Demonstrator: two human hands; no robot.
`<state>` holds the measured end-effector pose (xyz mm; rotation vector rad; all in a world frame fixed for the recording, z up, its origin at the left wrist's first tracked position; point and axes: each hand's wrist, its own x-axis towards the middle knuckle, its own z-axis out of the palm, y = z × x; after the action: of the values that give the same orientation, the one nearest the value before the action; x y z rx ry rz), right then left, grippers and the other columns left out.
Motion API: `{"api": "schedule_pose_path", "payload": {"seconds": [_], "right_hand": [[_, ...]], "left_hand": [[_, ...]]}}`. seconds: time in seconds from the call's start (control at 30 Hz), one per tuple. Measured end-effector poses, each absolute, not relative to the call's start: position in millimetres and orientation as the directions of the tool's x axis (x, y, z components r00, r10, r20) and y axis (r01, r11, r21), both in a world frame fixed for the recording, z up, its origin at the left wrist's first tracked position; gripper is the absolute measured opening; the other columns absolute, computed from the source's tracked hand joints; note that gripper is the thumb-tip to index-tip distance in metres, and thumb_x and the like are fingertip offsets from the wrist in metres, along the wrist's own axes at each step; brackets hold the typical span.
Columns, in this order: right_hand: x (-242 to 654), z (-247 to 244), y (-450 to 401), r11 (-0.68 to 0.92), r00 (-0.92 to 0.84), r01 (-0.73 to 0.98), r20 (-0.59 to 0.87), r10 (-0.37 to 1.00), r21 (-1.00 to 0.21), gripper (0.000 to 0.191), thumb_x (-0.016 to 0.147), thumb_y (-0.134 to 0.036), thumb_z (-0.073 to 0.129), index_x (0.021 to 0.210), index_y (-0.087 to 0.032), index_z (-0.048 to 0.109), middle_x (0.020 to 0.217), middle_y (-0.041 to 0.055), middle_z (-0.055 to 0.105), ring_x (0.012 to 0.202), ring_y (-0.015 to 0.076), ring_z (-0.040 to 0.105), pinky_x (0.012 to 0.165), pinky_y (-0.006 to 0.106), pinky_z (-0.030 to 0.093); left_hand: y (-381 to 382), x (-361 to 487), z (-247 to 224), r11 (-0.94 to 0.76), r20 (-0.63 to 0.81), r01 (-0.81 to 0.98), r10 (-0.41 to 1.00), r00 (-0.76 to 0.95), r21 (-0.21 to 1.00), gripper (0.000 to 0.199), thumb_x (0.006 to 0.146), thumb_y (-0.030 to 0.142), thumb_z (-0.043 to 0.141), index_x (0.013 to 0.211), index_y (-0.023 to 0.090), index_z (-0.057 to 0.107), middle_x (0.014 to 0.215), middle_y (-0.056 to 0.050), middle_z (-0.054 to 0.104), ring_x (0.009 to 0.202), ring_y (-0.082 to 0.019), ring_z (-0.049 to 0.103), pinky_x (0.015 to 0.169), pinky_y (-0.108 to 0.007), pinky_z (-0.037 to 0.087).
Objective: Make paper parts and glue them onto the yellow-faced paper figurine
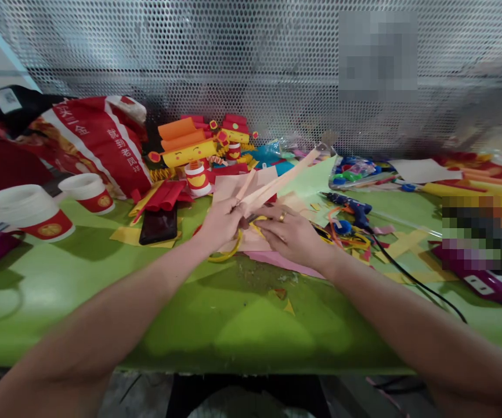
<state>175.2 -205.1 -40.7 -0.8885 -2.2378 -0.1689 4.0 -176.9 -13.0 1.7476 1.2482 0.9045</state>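
Observation:
Long pale peach paper strips (285,181) slant up to the right from between my hands. My left hand (224,223) is closed, pinching the strips at their lower end. Close beside it, my right hand (288,232), with a ring on one finger, is held low over the paper with its fingers bent; what its fingertips hold, if anything, is hidden. Under both hands lie peach and pink sheets (285,262), and a light green sheet (314,183) is behind them. A yellow loop (228,253) shows below my left hand.
Paper figures (190,154) on cups stand at the back. A black phone (159,223), paper cups (28,212) and a red bag (98,142) are on the left. To the right lie a blue glue gun (350,206) with its cord, paper scraps and a purple box (481,276).

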Motion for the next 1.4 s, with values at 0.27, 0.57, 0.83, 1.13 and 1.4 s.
{"api": "schedule_pose_path", "payload": {"seconds": [0.27,0.57,0.83,1.13,1.4], "right_hand": [[172.7,-27.3,-204.8,0.004,-0.058,0.009,0.004,0.998,-1.000,0.050,0.066,-0.067,0.061,0.075,-0.018,0.058,0.062,0.0012,0.059,0.044,0.0100,0.050,0.037,0.023,0.037],[175.5,-24.4,-201.7,-0.146,-0.057,-0.241,-0.137,0.989,-0.959,0.016,0.066,-0.028,0.069,0.071,-0.016,0.061,0.054,-0.0006,0.059,0.043,0.0104,0.054,0.040,0.023,0.042],[189.0,-13.3,-197.0,0.037,-0.005,-0.279,0.040,0.999,-0.960,0.013,0.064,-0.009,0.056,0.072,-0.017,0.060,0.068,0.0004,0.063,0.058,0.0113,0.059,0.053,0.026,0.051],[181.0,-19.9,-190.3,0.007,0.080,-0.185,-0.008,0.997,-0.983,0.015,0.060,-0.002,0.053,0.062,-0.014,0.060,0.065,0.0005,0.060,0.058,0.0099,0.058,0.053,0.023,0.050],[185.1,-32.5,-183.0,0.027,0.071,-0.156,0.016,0.997,-0.987,0.013,0.060,-0.009,0.068,0.066,-0.016,0.059,0.064,-0.0017,0.061,0.062,0.0103,0.060,0.057,0.026,0.051]], "left_hand": [[-185.0,5.6,-20.1,-0.496,0.292,0.545,0.859,0.420,0.676,0.026,0.087,0.029,0.039,0.068,0.018,0.053,0.060,0.000,0.061,0.050,-0.010,0.053,0.051,-0.021,0.040],[-189.3,2.1,-23.7,-0.761,0.265,0.649,0.623,0.736,-0.015,0.034,0.092,0.035,0.035,0.091,0.017,0.064,0.081,-0.007,0.070,0.078,-0.021,0.065,0.066,-0.030,0.047],[-152.7,-5.2,-26.1,-0.375,0.236,0.926,0.904,0.355,0.042,0.036,0.091,0.035,0.037,0.110,0.016,0.060,0.107,-0.014,0.065,0.102,-0.028,0.060,0.078,-0.037,0.048],[-127.5,-7.7,-39.1,-0.277,0.117,0.959,0.956,0.270,0.054,0.037,0.083,0.045,0.047,0.103,0.020,0.065,0.100,-0.014,0.067,0.098,-0.030,0.062,0.077,-0.039,0.051],[-119.9,-10.4,-38.4,-0.276,0.151,0.955,0.954,0.258,0.108,0.025,0.076,0.040,0.054,0.076,0.018,0.065,0.084,-0.013,0.070,0.078,-0.027,0.066,0.059,-0.032,0.049]]}}
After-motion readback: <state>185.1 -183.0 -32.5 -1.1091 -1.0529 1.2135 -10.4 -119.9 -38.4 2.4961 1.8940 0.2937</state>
